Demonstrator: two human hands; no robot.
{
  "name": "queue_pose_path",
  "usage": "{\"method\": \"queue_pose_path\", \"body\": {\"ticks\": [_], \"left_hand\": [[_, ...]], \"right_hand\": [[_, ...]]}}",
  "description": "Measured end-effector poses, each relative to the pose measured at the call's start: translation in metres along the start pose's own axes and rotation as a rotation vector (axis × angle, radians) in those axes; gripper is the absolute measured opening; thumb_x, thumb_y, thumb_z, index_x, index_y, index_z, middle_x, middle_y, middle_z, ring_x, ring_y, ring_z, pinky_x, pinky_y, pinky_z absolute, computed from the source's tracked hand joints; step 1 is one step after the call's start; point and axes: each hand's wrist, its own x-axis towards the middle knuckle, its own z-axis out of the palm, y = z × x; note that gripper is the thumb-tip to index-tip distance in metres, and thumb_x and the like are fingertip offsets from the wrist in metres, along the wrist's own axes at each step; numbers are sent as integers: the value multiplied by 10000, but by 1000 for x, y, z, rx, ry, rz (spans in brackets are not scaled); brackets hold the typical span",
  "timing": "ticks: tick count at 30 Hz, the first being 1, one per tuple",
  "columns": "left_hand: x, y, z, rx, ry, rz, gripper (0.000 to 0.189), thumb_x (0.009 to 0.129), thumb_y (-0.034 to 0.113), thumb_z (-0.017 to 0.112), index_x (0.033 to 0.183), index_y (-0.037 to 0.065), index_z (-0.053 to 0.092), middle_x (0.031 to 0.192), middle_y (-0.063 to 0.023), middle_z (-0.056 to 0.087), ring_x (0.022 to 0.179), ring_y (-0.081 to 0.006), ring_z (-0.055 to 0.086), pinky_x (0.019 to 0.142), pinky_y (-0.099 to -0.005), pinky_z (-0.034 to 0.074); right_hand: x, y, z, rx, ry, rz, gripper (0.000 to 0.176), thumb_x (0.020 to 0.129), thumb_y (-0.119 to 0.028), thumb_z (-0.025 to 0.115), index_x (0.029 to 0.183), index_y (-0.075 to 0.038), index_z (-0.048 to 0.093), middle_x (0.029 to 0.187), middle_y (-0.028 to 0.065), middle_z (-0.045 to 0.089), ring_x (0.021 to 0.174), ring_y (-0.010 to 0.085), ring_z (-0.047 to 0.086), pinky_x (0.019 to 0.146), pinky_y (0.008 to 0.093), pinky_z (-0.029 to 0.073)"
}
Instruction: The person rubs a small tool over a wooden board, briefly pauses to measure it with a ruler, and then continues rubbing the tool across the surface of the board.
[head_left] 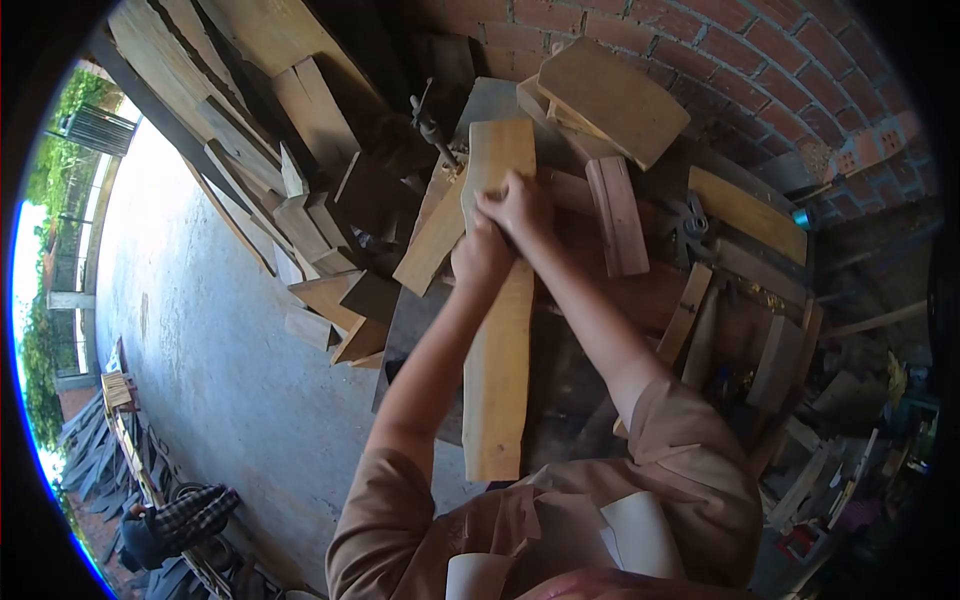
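Note:
A long pale-yellow wooden board (497,390) runs from the far side of the workbench back to my body. Both my hands are together over its upper half. My left hand (482,258) is closed at the board's left edge, its fingers curled. Just beyond it, my right hand (524,210) is closed too, its fingers bent against the left hand. Whatever the two fists hold is hidden. Under the board, a shorter plank (424,252) sticks out at a slant to the left. A metal clamp (430,128) stands by the board's far end.
A wide thick slab (610,102) leans near the brick wall (780,60). A reddish wood block (617,215) and a yellow plank (745,212) lie on the right of the bench. Stacked offcuts (315,225) crowd the left. Another person (170,525) is at lower left.

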Motion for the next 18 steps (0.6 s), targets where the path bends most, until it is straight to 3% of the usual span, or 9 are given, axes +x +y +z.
{"method": "queue_pose_path", "body": {"ticks": [1,3,4,6,8,10,12,16,18], "left_hand": [[42,9,-5,-56,32,-3,468,754,322,530,1072,-10,441,808,-198,605,756,-338,602,656,-418,487],[119,31,-24,-80,26,34,380,744,323,539,968,16,554,976,-210,572,931,-322,558,784,-406,453],[138,52,-49,26,-68,66,342,772,278,518,1023,46,537,1050,-157,561,987,-284,543,790,-373,457],[155,87,-86,57,-19,78,355,758,280,554,1040,63,558,1094,-100,553,1019,-245,531,807,-343,454],[142,103,-111,20,73,110,400,715,344,586,1000,64,576,1033,-124,576,968,-258,556,778,-352,465],[120,102,-115,-22,143,148,472,665,411,629,954,42,577,966,-145,595,911,-283,575,749,-369,474],[80,94,-118,-39,170,187,495,658,422,635,947,27,562,948,-154,597,896,-289,579,742,-371,476],[-37,52,-88,-56,192,233,590,620,436,665,936,-25,475,827,-191,606,783,-311,604,670,-382,489],[-103,26,-66,-17,102,193,658,611,479,654,953,-36,429,737,-188,607,693,-317,612,604,-398,494]], "right_hand": [[50,2,11,-28,74,-12,456,583,-458,682,676,-52,497,756,155,578,682,310,569,605,395,449],[127,-15,-15,-158,-49,-71,528,596,-473,654,889,-44,558,873,180,595,833,316,580,741,389,464],[148,-29,-35,-157,-73,-8,520,590,-463,662,886,-41,590,906,184,597,853,309,582,750,375,468],[183,-41,-61,-136,94,-1,528,594,-460,660,909,-40,596,928,156,603,878,290,583,748,371,474],[185,-58,-97,-151,107,-49,574,595,-474,652,973,-50,569,944,145,599,892,283,579,750,372,475],[165,-63,-112,-154,77,-65,589,596,-479,649,992,-52,559,955,143,596,902,282,575,754,371,474],[126,-63,-119,-94,147,-106,535,585,-494,655,867,-45,584,862,153,610,821,286,596,699,374,480],[4,-43,-104,90,184,-160,459,572,-463,690,669,-39,545,661,155,585,639,302,592,581,382,466],[-76,-33,-90,125,170,-130,441,565,-431,711,617,-39,516,598,152,566,572,306,574,539,385,454]]}}
